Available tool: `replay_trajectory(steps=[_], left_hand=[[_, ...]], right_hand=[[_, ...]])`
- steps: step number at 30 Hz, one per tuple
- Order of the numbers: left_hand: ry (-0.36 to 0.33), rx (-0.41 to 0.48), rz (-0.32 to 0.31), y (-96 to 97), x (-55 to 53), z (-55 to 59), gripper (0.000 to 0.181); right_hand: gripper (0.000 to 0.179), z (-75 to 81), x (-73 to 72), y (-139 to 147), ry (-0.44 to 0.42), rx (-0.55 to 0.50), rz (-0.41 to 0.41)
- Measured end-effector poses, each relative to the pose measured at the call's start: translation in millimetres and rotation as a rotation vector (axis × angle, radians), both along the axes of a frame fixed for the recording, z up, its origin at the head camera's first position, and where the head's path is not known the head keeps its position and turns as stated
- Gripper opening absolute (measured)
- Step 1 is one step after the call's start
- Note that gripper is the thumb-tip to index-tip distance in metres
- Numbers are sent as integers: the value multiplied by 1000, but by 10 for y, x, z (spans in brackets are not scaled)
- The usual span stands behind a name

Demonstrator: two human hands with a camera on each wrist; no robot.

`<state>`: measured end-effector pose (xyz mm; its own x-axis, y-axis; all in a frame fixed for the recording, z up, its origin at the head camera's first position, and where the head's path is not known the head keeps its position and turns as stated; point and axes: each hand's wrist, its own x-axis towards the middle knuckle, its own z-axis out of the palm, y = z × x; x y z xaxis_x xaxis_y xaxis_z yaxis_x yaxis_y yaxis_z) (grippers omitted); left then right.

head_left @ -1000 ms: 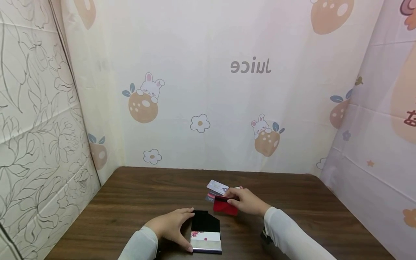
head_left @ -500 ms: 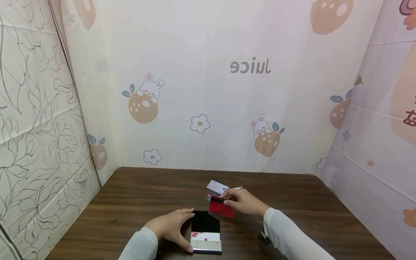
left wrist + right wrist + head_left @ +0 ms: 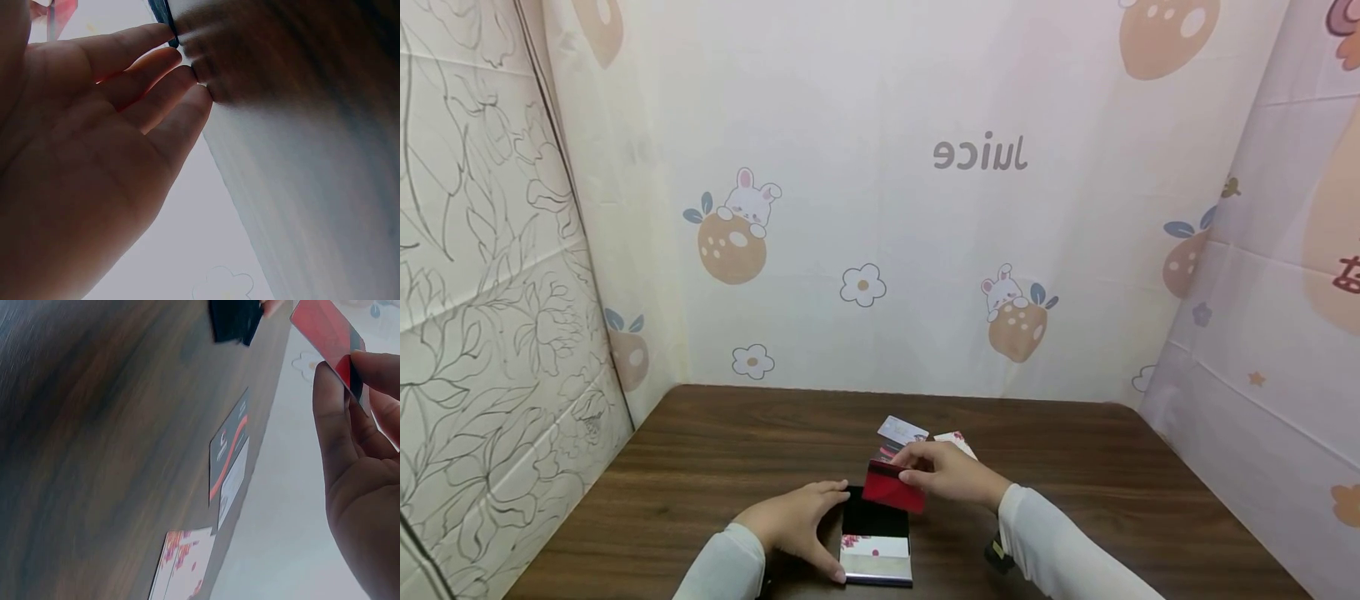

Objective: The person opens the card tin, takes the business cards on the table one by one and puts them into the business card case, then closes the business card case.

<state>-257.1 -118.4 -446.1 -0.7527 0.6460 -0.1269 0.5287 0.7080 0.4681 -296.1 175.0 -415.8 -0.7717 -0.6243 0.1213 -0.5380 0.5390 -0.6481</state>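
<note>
Between the thumb and fingers of my right hand (image 3: 955,475) is a red card (image 3: 892,490) with a dark stripe, held tilted over the black lid of a card case. The lifted lid and a slim silver-edged body make up this card case (image 3: 874,568); a white card with pink flowers (image 3: 891,546) sits in it. My left hand (image 3: 801,521) lies along the case's left side, its thumb at the near corner and its index fingertip at the far corner. In the left wrist view, the fingers (image 3: 175,119) look nearly straight, with their tips at the tabletop.
Beyond the right hand lie a pale card (image 3: 902,429), a dark card with a red curve (image 3: 228,447) and floral cards (image 3: 190,559). The brown wooden table (image 3: 737,433) ends at a printed curtain (image 3: 865,208) behind, with patterned sheets on both sides.
My right hand has carried the red card left and slightly nearer, from beside the loose cards to over the case's lid. The floral card behind shows more now. My left hand stays put.
</note>
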Motion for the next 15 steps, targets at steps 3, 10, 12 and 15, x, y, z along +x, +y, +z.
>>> replay_trajectory(steps=[3, 10, 12, 15], left_hand=[[-1, 3, 3, 0, 1, -2, 99], [6, 13, -1, -5, -1, -3, 101], [4, 11, -3, -5, -1, -2, 101], [5, 10, -6, -5, -3, -3, 101]], right_hand=[[15, -1, 23, -48, 6, 7, 20], [15, -18, 56, -127, -47, -16, 47], [15, -27, 67, -143, -64, -21, 53], [15, -42, 81, -168, -65, -22, 75]])
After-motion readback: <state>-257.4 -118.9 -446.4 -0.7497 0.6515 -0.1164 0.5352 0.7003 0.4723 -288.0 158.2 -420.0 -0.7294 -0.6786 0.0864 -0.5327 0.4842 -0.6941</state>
